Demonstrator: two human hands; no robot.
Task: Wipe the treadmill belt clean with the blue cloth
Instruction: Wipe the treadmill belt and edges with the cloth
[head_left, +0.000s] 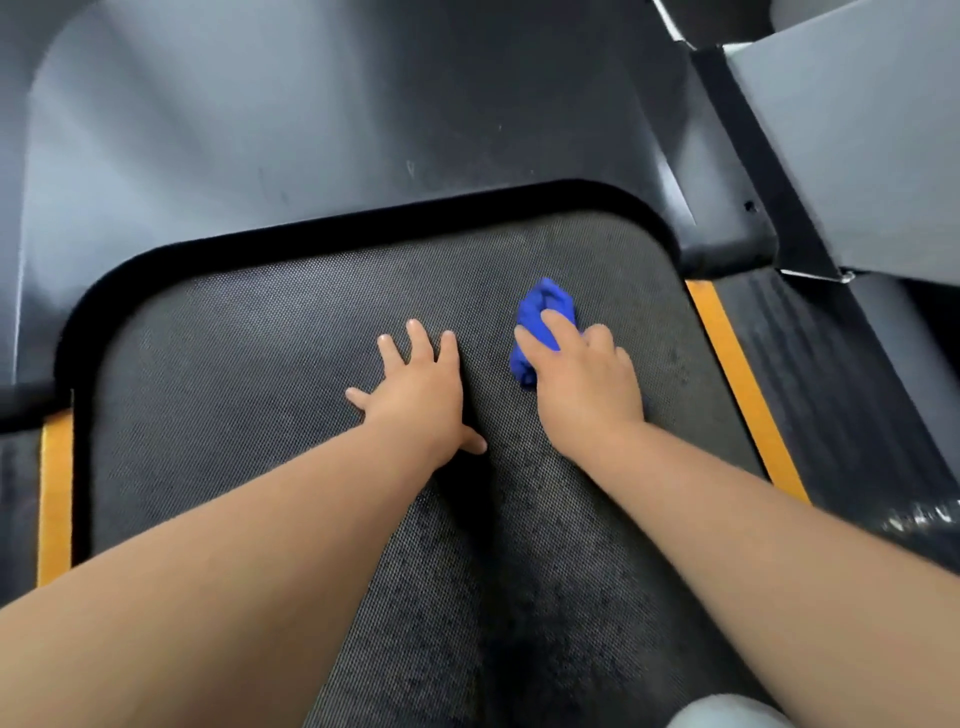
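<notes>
Right hand (587, 379) presses a bunched blue cloth (545, 312) onto the treadmill belt (260, 364) near its front right corner, fingers curled over it — left hand (421, 389) lies flat, fingers spread wide, likely bracing.

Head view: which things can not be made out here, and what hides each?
All in the head view:
blue cloth: mostly under the right hand; its full size is hidden.
treadmill belt: near end cut off by the bottom edge; the forearms and the left hand cover parts.
Dirt on the belt: weave too fine, shadows confuse.
pale object at the bottom edge: cut off, unidentifiable.
</notes>
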